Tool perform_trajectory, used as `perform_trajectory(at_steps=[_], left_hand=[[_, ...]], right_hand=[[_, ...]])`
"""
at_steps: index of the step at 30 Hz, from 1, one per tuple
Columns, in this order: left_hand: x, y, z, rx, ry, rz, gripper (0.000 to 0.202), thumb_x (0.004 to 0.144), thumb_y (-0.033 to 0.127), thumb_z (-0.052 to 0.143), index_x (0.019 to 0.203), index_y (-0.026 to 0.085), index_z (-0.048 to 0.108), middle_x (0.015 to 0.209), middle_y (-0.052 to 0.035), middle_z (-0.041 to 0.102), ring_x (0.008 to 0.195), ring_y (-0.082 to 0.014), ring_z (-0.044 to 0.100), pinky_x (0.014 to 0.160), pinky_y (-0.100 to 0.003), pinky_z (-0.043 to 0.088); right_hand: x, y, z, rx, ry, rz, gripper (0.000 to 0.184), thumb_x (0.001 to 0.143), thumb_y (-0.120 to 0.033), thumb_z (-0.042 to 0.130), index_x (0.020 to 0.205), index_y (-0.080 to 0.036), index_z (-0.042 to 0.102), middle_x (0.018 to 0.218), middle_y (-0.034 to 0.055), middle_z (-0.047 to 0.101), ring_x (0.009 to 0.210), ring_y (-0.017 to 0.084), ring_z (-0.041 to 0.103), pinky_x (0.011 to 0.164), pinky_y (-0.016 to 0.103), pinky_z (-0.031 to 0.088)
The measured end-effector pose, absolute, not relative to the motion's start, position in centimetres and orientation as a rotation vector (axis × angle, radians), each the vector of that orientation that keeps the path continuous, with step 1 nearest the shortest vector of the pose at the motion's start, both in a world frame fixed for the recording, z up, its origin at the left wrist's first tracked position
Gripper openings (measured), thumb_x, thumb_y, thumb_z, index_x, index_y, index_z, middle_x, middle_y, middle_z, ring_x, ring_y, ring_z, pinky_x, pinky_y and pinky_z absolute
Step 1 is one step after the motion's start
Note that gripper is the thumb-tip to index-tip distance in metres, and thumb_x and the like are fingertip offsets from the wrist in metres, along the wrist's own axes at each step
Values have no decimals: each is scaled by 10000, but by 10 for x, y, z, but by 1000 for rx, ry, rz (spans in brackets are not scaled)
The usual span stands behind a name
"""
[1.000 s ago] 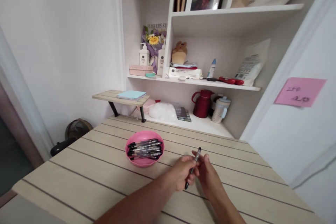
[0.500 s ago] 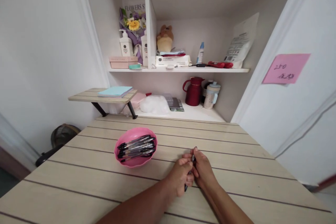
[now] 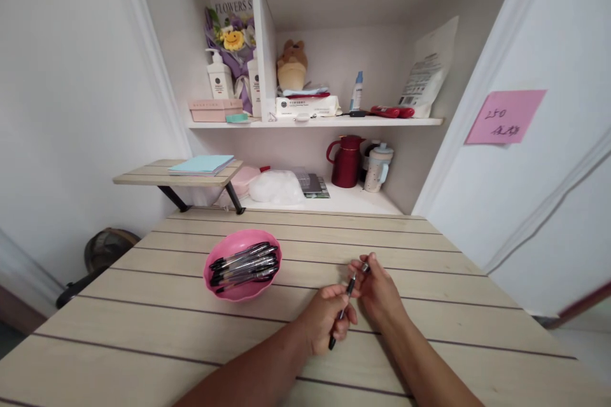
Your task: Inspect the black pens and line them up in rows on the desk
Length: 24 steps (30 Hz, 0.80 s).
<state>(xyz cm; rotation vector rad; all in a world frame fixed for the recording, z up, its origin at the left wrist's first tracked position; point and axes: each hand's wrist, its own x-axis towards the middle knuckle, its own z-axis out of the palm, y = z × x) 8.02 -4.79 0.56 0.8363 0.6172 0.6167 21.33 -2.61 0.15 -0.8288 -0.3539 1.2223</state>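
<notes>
My left hand (image 3: 324, 321) is closed around the barrel of a black pen (image 3: 351, 287). The pen's bare metal tip points up and away, and its dark back end shows below the fist. Just right of that tip, my right hand (image 3: 382, 297) pinches a small dark pen cap (image 3: 365, 267) between thumb and fingers. Cap and pen are apart by a small gap. To the left of both hands stands a pink bowl (image 3: 228, 245), holding several black-and-clear pens (image 3: 248, 265) lying side by side.
The wooden tabletop (image 3: 458, 324) has dark grooves. A small raised shelf (image 3: 143, 173) with light blue paper (image 3: 203, 164) stands at the back left. Behind are a red jug (image 3: 347, 162), a pale cup (image 3: 379, 168) and a white plastic bag (image 3: 275, 187) in the cabinet.
The cap has come off the pen; my right hand has moved right and away with it. My left hand keeps hold of the pen. The view has shifted slightly.
</notes>
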Motion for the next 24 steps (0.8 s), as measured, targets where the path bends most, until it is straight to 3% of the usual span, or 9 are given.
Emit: perform_trajectory(at_steps=[3,7,10,15,20,24], left_hand=[[78,-45,5,830,580,620,374,707,372,586,1005,157,519,544,37,536,301,-26,336,336,-170,200],[77,-40,4,763,524,673,356,720,361,588,1016,173,523,577,29,544,375,-55,452,361,-166,290],[76,-39,4,721,489,685,296,731,339,585,974,179,530,606,23,549,419,-65,495,385,-168,330],[77,-39,5,730,464,713,276,723,323,597,948,177,533,612,27,543,411,-58,491,379,-165,324],[83,-42,6,806,532,757,269,679,306,626,883,173,511,575,52,511,363,-44,444,353,-166,300],[88,-46,4,832,654,830,282,664,327,640,829,188,458,564,72,498,340,-31,403,336,-162,266]], right_hand=[[230,-24,0,-748,-314,1212,261,672,-394,671,811,-199,567,649,-23,605,575,92,582,488,192,490],[232,-26,2,-755,-396,1261,248,655,-319,693,840,-194,586,618,-28,569,518,87,531,464,209,471],[221,-30,8,-772,-511,1351,211,627,-290,707,736,-185,560,594,-31,547,493,90,501,469,233,454],[206,-36,13,-901,-695,1402,273,665,-392,670,635,-167,518,450,-64,424,376,46,344,366,189,268],[203,-35,9,-1029,-780,1279,303,619,-419,698,641,-170,528,448,-49,469,390,66,370,389,211,247],[205,-33,7,-1071,-739,1218,322,570,-401,735,591,-173,509,390,-80,381,375,49,282,390,215,187]])
